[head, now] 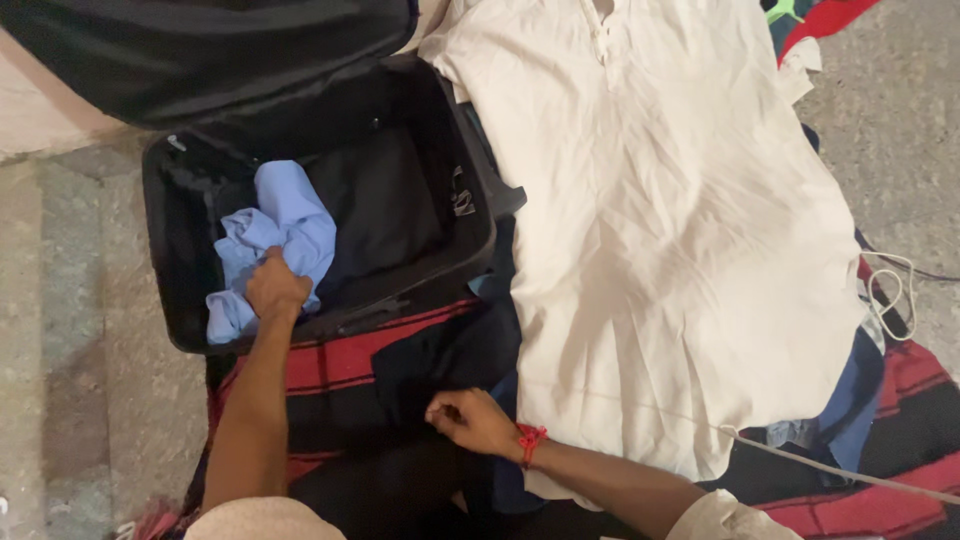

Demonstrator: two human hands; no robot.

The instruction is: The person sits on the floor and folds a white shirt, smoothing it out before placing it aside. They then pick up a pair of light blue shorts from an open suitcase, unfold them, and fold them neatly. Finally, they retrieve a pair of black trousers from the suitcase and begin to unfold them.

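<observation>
An open black suitcase [180, 290] lies on the floor at the left, its lid [200, 50] raised at the back. Inside it sits a crumpled light blue garment [290, 215]. My left hand [273, 287] is closed on that blue garment near the suitcase's front wall. My right hand [472, 420], with a red thread at the wrist, rests with fingers curled on dark cloth [440, 360] below the suitcase; whether it grips the cloth is unclear. A large cream shirt [660, 220] is spread flat to the right of the suitcase.
A red and black striped blanket [900, 500] lies under the clothes. A white cord [890, 290] loops at the right edge of the shirt. Blue cloth [850, 400] peeks from under the shirt. Grey stone floor [80, 350] surrounds it all.
</observation>
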